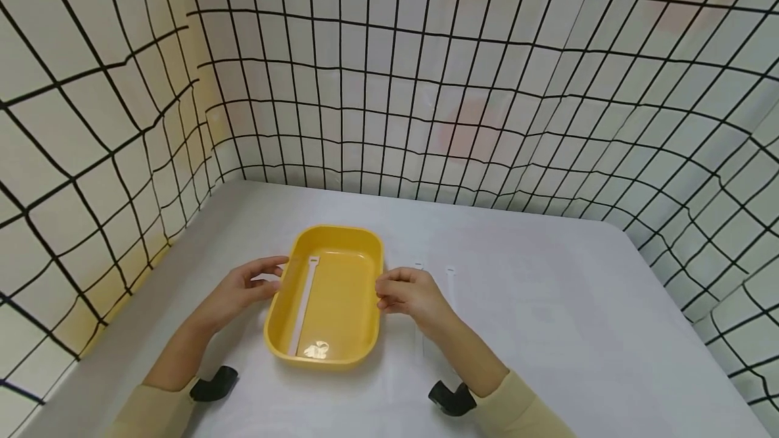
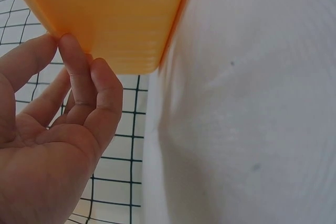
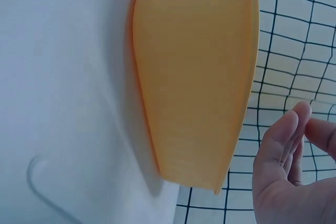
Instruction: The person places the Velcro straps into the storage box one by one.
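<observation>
The left hand (image 1: 240, 290) is at the left long side of the yellow tray (image 1: 347, 296), thumb and forefinger spread loosely along the rim; no firm hold shows, and I cannot tell how much they touch. The right hand (image 1: 414, 295) is opposite, just beside the tray's right rim, its fingers bent softly with thumb and fingertips close together and nothing between them; the right wrist view shows it apart from the tray's wall.

The tray thus lies between both hands, its long axis running from near to far, so each hand faces a long side. Inside the tray, along its left wall, lies a white strip (image 1: 303, 309), slotted head toward the tray's far end and its length roughly parallel with that wall. Of the two hands, the left is the nearer to it.

To the right of the tray, two pale strips, one nearer (image 1: 418, 265) and one farther (image 1: 450, 279), lie on the white table (image 1: 548, 303), heads also pointing away. Beyond the tray's far end stands black netting (image 1: 365, 107).
</observation>
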The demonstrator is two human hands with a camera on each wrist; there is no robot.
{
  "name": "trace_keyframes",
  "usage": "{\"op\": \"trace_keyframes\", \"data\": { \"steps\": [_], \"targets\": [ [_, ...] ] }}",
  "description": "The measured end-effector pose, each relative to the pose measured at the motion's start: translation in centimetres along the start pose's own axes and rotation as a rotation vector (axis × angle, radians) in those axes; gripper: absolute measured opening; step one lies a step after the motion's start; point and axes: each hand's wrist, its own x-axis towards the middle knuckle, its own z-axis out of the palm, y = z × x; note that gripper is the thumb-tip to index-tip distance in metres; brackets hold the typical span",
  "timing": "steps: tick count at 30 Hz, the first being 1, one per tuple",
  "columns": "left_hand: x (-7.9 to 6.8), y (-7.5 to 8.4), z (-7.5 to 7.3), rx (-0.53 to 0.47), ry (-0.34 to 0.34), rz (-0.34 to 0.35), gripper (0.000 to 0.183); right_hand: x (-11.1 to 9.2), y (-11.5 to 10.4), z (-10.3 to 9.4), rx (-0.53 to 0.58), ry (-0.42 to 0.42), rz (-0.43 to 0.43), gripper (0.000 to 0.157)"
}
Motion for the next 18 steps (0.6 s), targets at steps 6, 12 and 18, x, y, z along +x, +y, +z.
{"op": "trace_keyframes", "data": {
  "steps": [6, 12, 18],
  "targets": [
    [0.0, -0.1, 0.1, -0.006, 0.006, -0.004, 0.051, -0.6, 0.4, -1.6, -0.028, 0.038, 0.012, 0.023],
    [0.1, 0.0, 0.2, -0.009, 0.004, -0.003, 0.051, -1.1, 1.0, -4.0, -0.079, 0.083, 0.036, 0.025],
    [0.1, -0.1, 0.2, -0.011, 0.003, -0.003, 0.051, -1.5, 1.4, -6.0, -0.122, 0.116, 0.04, 0.027]
  ]
}}
